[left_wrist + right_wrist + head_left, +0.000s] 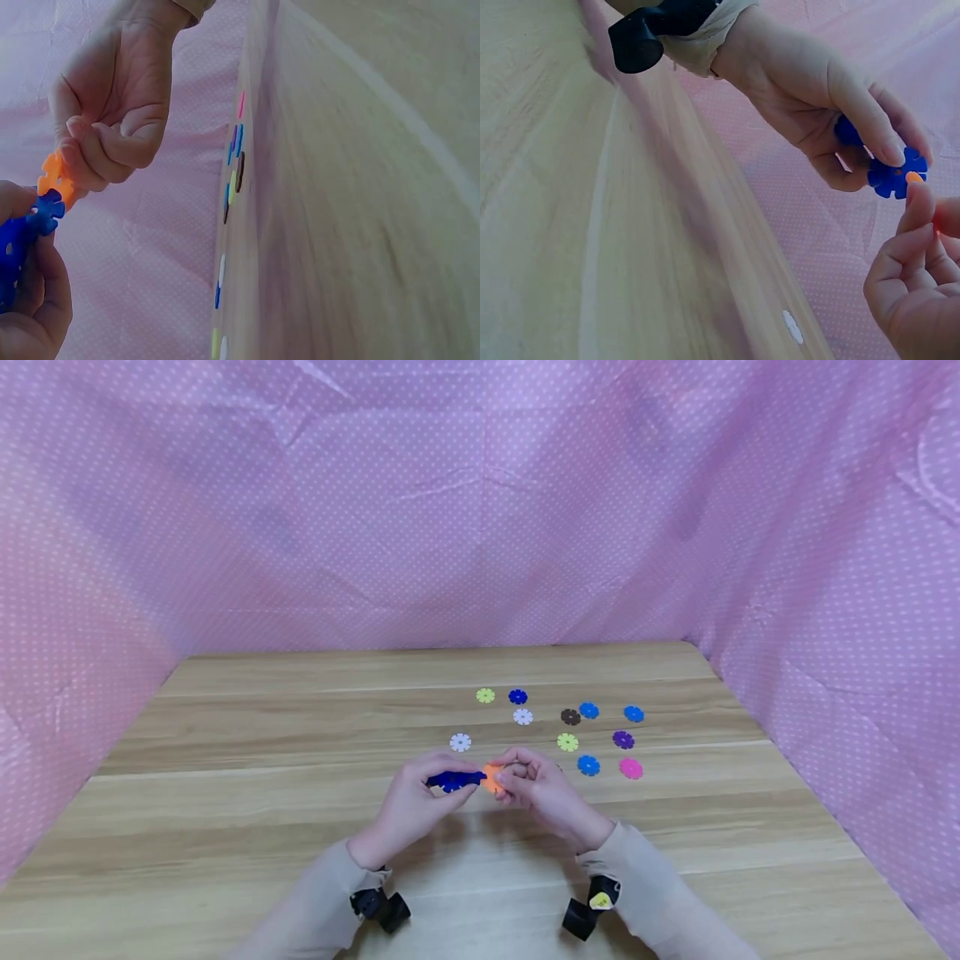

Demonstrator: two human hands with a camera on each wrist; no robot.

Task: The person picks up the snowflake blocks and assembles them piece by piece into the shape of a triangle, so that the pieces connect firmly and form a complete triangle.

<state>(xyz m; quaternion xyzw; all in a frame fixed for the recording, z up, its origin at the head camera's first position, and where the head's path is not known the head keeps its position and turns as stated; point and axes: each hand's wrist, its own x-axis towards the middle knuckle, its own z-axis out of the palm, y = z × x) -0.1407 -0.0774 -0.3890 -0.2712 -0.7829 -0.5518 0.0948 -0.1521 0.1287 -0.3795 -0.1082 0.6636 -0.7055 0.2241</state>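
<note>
My left hand (414, 795) pinches dark blue notched discs (897, 174) between thumb and fingers. In the left wrist view more than one blue disc (46, 212) shows, seemingly joined, though the palm hides part of them. Opposite it, my right hand (546, 795) pinches an orange notched disc (55, 178) by its edge, fingers curled. The orange disc's edge meets a blue disc's edge at an angle; how deeply the notches engage cannot be told. Both hands are held above the wooden table, in front of the loose discs.
Loose flat discs lie on the wooden table (300, 827) beyond and right of the hands: white (461, 742), yellow-green (567, 742), brown (571, 717), light blue (588, 766), purple (623, 740) and pink (632, 768) among them. A pink dotted cloth (480, 527) encloses the back and sides.
</note>
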